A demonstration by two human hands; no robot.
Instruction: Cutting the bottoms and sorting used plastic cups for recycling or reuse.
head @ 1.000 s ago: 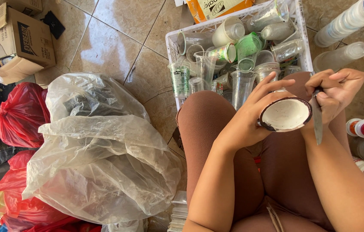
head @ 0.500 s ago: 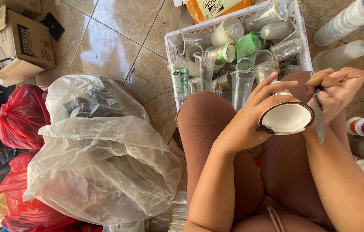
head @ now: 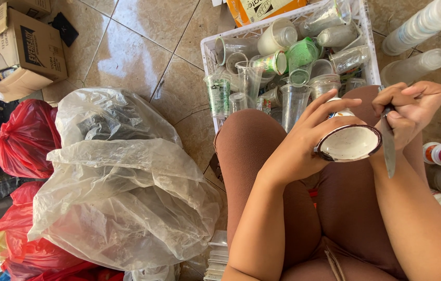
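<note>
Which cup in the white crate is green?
The translucent green plastic cup lying on its side near the middle of the white plastic crate; the cups around it are clear or whitish.

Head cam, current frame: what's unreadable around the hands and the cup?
- Cup: outer wall hidden by left hand; only the white inside shows.
- Knife: handle buried in right hand; whether the blade touches the rim is unclear.
- Clear bag: contents blurred by cloudy plastic.
- Crate: far end cut by top edge; lower cups buried.
</note>
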